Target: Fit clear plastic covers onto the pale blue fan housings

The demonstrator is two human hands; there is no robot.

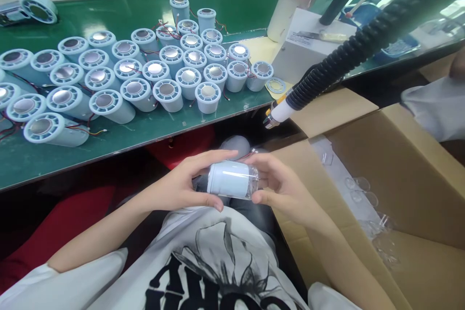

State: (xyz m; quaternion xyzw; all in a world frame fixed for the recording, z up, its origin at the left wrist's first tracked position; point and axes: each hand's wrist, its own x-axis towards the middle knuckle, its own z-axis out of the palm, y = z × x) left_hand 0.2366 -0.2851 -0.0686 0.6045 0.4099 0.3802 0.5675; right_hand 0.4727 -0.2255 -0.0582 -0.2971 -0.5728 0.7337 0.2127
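Above my lap, a light-blue cylinder (pixel 228 179) lies sideways between my two hands. A clear plastic sleeve (pixel 253 181) surrounds it and extends past its right end. My left hand (pixel 183 179) wraps the left end, thumb below and fingers over the top. On the right end, the fingers and thumb of my right hand (pixel 281 184) grip the clear sleeve. Thin wires show behind the right fingers. Many similar light-blue cylinders with silver round centres, such as the front one (pixel 208 97), stand or tilt on the green bench (pixel 145 138), several with loose wires.
An open cardboard box (pixel 410 179) at the right holds clear plastic pieces (pixel 358 189). A black coiled hose (pixel 327 68) with a white tip hangs over the bench edge. A grey stand (pixel 303 53), a pink-lidded bottle (pixel 290 5) and a light-blue ring (pixel 276 85) sit nearby.
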